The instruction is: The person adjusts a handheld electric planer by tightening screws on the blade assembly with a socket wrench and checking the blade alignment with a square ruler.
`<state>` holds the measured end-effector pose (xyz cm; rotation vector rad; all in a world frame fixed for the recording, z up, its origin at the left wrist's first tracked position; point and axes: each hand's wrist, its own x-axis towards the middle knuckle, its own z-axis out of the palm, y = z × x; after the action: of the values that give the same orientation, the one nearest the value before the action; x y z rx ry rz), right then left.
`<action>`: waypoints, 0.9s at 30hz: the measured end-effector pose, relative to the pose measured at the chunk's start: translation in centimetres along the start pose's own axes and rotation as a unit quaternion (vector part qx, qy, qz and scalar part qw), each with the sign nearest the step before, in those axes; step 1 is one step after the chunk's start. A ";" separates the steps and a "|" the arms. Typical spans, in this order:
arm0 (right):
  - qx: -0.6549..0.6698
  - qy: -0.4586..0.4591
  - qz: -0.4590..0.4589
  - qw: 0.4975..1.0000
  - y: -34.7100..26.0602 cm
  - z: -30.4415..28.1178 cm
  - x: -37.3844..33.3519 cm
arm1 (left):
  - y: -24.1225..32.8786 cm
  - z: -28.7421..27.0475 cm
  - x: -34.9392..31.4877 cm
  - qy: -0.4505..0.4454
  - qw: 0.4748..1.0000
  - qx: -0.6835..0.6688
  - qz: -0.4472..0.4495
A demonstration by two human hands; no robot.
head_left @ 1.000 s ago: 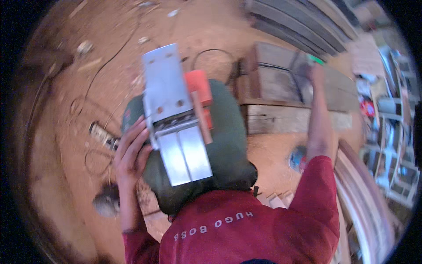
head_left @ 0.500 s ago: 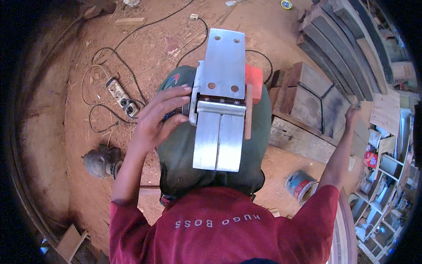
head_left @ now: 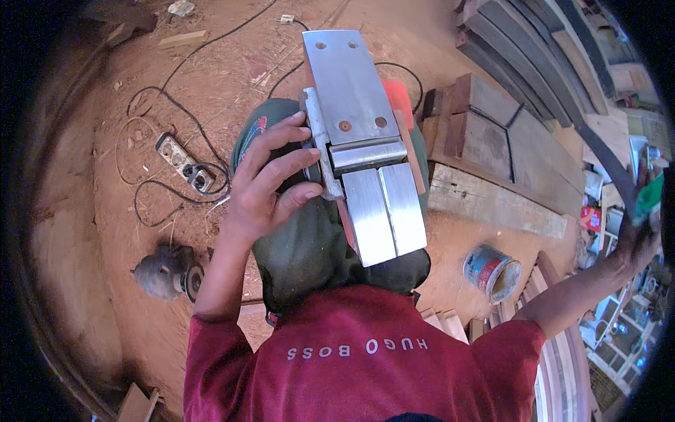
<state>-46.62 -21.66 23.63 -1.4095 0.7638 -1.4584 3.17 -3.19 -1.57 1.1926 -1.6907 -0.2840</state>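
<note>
An electric planer [head_left: 344, 91] rests upturned on my lap, its shiny metal sole facing up and its cutter drum showing between the two plates. My left hand [head_left: 264, 176] grips the planer's left side, fingers and thumb curled against the housing. Out at the far right, my right hand [head_left: 633, 235] is closed round something with a green handle [head_left: 650, 197]. A long dark, blade-like strip [head_left: 606, 158] reaches from there toward the timber; whether it belongs to the green handle is unclear.
A white power strip [head_left: 181, 165] with black cables lies on the dirt floor at left, near a grinder-like motor [head_left: 165, 273]. Timber blocks [head_left: 485, 119] and curved beams [head_left: 517, 63] fill the right. A paint bucket [head_left: 492, 273] stands nearby, before cluttered shelves [head_left: 626, 316].
My right hand has swung outward from the timber and now shows a green handle. The planer has tilted, its near end shifting right. My left hand stays at its side.
</note>
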 end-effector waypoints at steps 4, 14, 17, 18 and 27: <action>-0.072 0.194 0.008 0.978 1.9 7.4 -1.5 | 0.2 -0.3 0.0 -0.005 1.000 0.024 0.003; -0.293 0.133 -0.205 0.924 5.5 19.1 -10.4 | -0.5 -0.9 -0.5 -0.017 0.999 -0.023 0.020; -0.101 0.072 -0.041 0.991 9.8 17.1 -11.6 | -0.5 -1.2 -0.7 -0.009 0.999 -0.021 0.025; 0.009 0.063 0.014 0.998 10.6 17.2 -12.7 | -0.7 -0.9 -0.7 -0.008 0.999 -0.025 0.021; 0.190 -0.069 0.074 0.977 9.2 20.5 -16.1 | -1.2 -0.5 -0.4 -0.011 0.999 -0.032 0.016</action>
<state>-26.38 -6.90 11.99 -1.1208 0.4607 -1.2949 4.27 -3.25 -2.40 1.1188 -1.7064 -0.3298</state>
